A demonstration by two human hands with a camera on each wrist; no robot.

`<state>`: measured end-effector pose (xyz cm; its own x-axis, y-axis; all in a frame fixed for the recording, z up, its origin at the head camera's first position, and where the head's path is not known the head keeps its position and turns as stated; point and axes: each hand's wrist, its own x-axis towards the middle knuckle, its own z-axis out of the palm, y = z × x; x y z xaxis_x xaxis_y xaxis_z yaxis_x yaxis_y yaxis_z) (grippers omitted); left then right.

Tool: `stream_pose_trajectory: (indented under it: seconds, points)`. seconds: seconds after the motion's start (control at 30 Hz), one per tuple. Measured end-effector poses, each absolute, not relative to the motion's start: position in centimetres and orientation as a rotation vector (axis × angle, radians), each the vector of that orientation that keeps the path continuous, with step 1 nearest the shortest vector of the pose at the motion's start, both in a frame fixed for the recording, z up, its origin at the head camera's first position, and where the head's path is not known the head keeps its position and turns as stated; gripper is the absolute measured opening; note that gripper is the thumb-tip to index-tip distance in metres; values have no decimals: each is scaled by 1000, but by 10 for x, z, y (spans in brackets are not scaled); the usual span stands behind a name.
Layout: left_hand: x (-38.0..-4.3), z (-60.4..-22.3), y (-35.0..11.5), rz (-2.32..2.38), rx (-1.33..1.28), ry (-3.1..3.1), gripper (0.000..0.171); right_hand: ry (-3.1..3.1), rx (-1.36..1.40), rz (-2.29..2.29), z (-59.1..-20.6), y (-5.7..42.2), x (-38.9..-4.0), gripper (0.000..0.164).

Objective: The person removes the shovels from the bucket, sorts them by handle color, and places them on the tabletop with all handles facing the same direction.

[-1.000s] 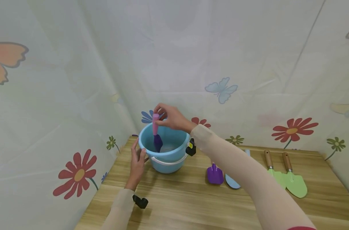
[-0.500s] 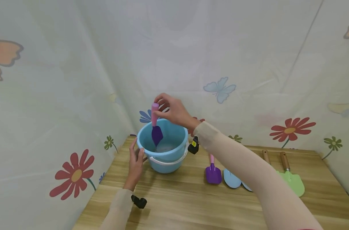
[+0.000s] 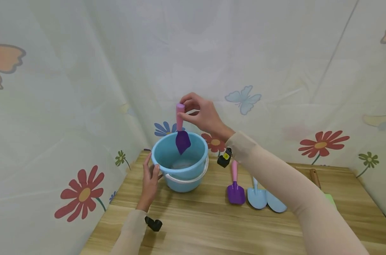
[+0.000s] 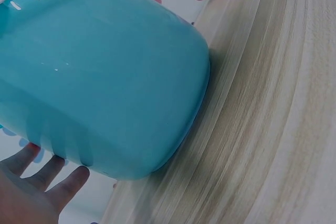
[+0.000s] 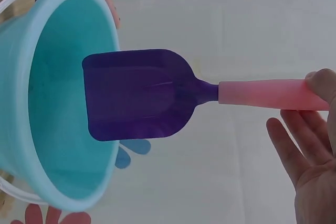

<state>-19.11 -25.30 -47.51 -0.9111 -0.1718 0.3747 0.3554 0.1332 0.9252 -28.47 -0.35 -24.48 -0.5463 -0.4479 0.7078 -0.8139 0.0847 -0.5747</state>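
A light blue bucket (image 3: 184, 186) with a white handle stands upright on the wooden table. Against its left side rests my left hand (image 3: 150, 180), thumb at the rim. In the left wrist view the fingers (image 4: 68, 187) are straight, their tips at the bucket's wall. My right hand (image 3: 201, 111) pinches the upper end of a pink handle, thumb on one side and fingers on the other. This handle belongs to a toy shovel (image 5: 139, 95) with a purple blade. It hangs blade down, its tip over the bucket's mouth in the head view.
Right of the bucket lies another purple shovel with a pink handle (image 3: 236, 193). Beside it are two light blue shovels (image 3: 257, 198), partly under my right forearm. Farther right, a green shovel's wooden handle (image 3: 314, 177) shows. A flowered curtain (image 3: 275, 53) surrounds the table.
My right hand has risen and then moved right, lifting the purple shovel from low inside the bucket to higher at its mouth. My left hand stays at the bucket's side.
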Motion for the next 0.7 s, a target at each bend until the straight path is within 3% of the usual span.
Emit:
stream_pose_trajectory:
  seconds: [0.2,0.7]
  points:
    - [-198,-484,-256,-1827,-175,-2029,61,-2058,1160,1440,-225,17,-260,32]
    - [-205,-499,-260,-1771,-179,-2019,58,-2003,1064,1368,-221,65,-267,33]
